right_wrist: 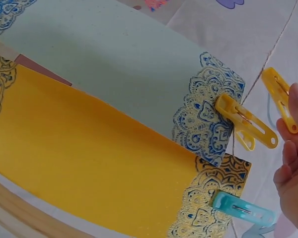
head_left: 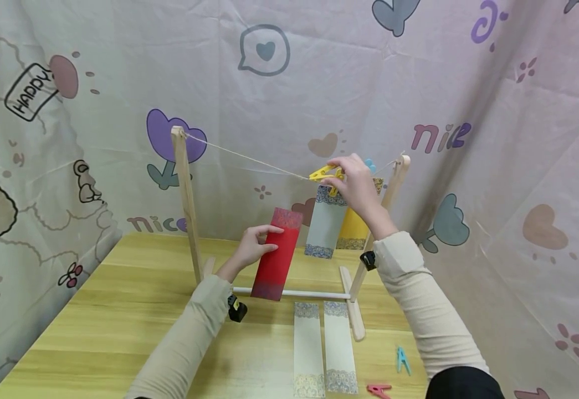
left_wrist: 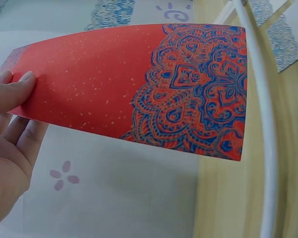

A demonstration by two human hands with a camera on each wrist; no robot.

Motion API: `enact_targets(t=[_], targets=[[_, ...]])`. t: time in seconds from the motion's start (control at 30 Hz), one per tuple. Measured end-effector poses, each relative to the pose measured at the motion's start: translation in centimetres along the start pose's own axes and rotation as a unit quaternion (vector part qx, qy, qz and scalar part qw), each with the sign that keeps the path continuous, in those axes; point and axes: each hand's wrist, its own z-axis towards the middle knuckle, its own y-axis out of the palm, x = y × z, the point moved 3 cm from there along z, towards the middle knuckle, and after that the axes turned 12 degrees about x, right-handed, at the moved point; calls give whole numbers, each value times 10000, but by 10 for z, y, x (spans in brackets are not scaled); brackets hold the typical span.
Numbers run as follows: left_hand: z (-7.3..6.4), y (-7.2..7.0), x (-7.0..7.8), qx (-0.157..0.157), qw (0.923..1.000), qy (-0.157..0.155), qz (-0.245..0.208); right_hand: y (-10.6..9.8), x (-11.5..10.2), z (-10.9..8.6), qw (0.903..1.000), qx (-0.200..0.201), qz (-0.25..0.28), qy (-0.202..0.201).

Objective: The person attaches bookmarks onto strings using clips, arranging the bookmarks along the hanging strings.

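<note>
Below the string (head_left: 244, 155), the left hand (head_left: 249, 246) pinches a red patterned card (head_left: 276, 265) between thumb and fingers; near this string, the right hand (head_left: 356, 184) pinches a yellow clothespin (right_wrist: 278, 94) by its end.

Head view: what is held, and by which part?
The left grip holds the red strip by its left edge, nearer the top; the right grip holds a yellow clothespin by its handles.

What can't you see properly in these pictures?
Head view: part of the yellow card, hidden behind the pale card.
Left wrist view: part of the red card, covered by the left hand.
Right wrist view: part of the right hand, cut off by the picture's right edge.
</note>
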Motion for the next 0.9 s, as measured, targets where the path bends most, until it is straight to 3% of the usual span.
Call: enact_targets(t=[0.63, 0.9], targets=[[21, -1, 33, -9, 9986, 438, 307, 11, -4, 13, 9987, -429, -255, -66], [25, 0, 42, -43, 9980, 601, 189, 17, -6, 16, 9981, -472, -392, 43]])
